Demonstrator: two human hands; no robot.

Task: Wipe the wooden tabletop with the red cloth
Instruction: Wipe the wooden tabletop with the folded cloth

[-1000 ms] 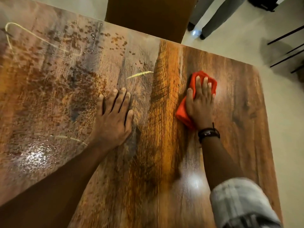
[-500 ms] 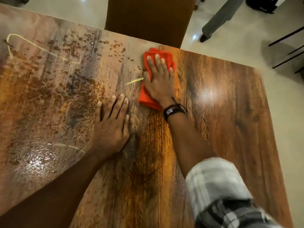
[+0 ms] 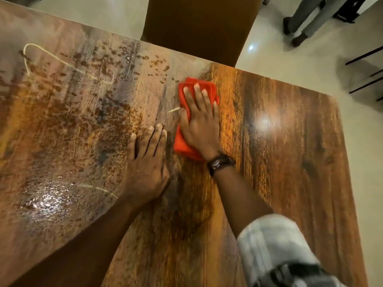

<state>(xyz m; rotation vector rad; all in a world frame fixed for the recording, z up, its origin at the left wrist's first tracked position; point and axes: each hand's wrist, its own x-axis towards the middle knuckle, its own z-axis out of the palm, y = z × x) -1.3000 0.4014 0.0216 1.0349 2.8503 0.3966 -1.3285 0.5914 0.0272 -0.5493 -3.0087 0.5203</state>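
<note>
The wooden tabletop (image 3: 290, 162) fills most of the view; its left half is wet and smeared, its right half looks dry and glossy. My right hand (image 3: 200, 123) presses flat on the folded red cloth (image 3: 181, 141) near the middle of the table, toward the far edge, fingers spread over it. My left hand (image 3: 147, 160) lies palm down on the bare wood just left of the cloth, fingers together, holding nothing. A dark band sits on my right wrist.
A brown chair back (image 3: 196, 23) stands against the table's far edge. A person's legs (image 3: 304, 19) are on the pale floor at the upper right. Dark thin furniture legs (image 3: 364, 75) show at the right. Yellowish streaks (image 3: 62, 61) mark the wet left side.
My right hand slid the red cloth from the right half leftward and toward the far edge, then a little back toward me. My left hand stayed planted on the wood.
</note>
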